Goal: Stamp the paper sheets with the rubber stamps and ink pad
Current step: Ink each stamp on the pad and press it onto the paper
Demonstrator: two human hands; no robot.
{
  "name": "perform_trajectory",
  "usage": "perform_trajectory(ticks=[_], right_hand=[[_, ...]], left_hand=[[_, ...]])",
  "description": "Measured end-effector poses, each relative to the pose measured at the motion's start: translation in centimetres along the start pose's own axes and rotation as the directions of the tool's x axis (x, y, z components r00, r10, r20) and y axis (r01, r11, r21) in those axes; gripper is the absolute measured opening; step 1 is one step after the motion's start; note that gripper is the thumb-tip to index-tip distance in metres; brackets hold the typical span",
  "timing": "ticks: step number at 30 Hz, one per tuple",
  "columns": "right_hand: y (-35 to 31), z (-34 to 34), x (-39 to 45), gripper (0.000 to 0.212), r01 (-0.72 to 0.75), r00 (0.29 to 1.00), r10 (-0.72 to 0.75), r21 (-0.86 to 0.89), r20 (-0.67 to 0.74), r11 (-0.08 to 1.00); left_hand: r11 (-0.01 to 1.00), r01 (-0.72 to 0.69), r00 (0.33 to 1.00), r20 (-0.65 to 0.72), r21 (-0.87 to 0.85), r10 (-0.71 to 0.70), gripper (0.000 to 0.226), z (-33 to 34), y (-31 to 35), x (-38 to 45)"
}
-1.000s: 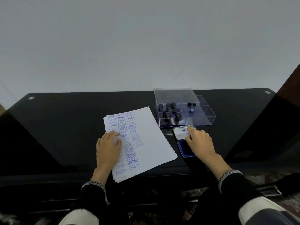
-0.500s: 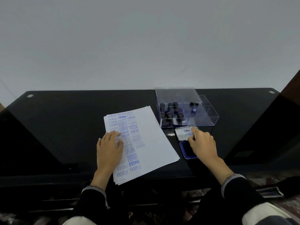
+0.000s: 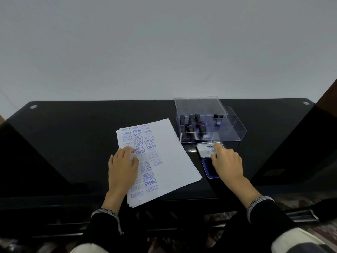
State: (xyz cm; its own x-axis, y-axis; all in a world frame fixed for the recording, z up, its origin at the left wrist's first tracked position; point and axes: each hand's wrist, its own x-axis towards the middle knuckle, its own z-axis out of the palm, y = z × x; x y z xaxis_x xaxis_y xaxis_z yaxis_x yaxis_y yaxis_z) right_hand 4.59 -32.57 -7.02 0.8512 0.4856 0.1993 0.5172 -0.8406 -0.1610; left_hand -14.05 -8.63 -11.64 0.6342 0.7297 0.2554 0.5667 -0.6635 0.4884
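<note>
A stack of white paper sheets (image 3: 169, 161) lies at the table's middle, its top sheet covered down the left side with blue stamp prints. My left hand (image 3: 123, 167) rests flat on that printed part with straight fingers. To the right the ink pad (image 3: 209, 169) lies open, its blue pad showing and its white-labelled lid (image 3: 205, 149) folded back. My right hand (image 3: 227, 163) sits over the pad with curled fingers, gripping the lid between index fingertip and thumb. Behind it, several black rubber stamps (image 3: 190, 125) stand in a clear plastic box (image 3: 237, 134).
The black glossy table (image 3: 73, 143) reaches a pale wall at the back; its front edge runs just under the paper stack. The clear box's lid (image 3: 200, 105) leans over the box. Dark panels flank the table left and right.
Both hands stay where they were on the paper and the ink pad; only the camera has shifted slightly.
</note>
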Motion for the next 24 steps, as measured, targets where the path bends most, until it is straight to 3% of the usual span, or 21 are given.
perform_trajectory(ticks=[7,12,16,22,24], right_hand=[[0.11,-0.17,-0.06,0.012,-0.024,1.0,0.025,0.073,-0.003,0.997],[-0.33,-0.16,-0.28,0.011,0.009,1.0,-0.009,-0.044,0.007,0.999],[0.08,-0.2,0.09,0.014,-0.02,1.0,0.02,0.056,0.006,0.998],[-0.4,-0.3,-0.15,0.01,0.045,0.999,-0.044,-0.101,0.013,0.994],[-0.32,-0.33,-0.09,0.01,0.031,0.999,-0.03,-0.078,0.019,0.996]], left_hand=[[1.0,-0.004,1.0,0.003,0.012,0.004,0.029,0.12,-0.08,-0.01],[1.0,-0.004,1.0,-0.001,0.015,0.004,0.029,0.19,-0.16,-0.03],[1.0,-0.008,1.0,-0.002,0.02,0.008,0.029,0.3,-0.27,0.0],[1.0,-0.002,1.0,0.0,0.029,0.002,0.03,0.29,-0.21,0.04],[1.0,-0.006,1.0,0.001,0.03,0.006,0.03,0.3,-0.19,0.04]])
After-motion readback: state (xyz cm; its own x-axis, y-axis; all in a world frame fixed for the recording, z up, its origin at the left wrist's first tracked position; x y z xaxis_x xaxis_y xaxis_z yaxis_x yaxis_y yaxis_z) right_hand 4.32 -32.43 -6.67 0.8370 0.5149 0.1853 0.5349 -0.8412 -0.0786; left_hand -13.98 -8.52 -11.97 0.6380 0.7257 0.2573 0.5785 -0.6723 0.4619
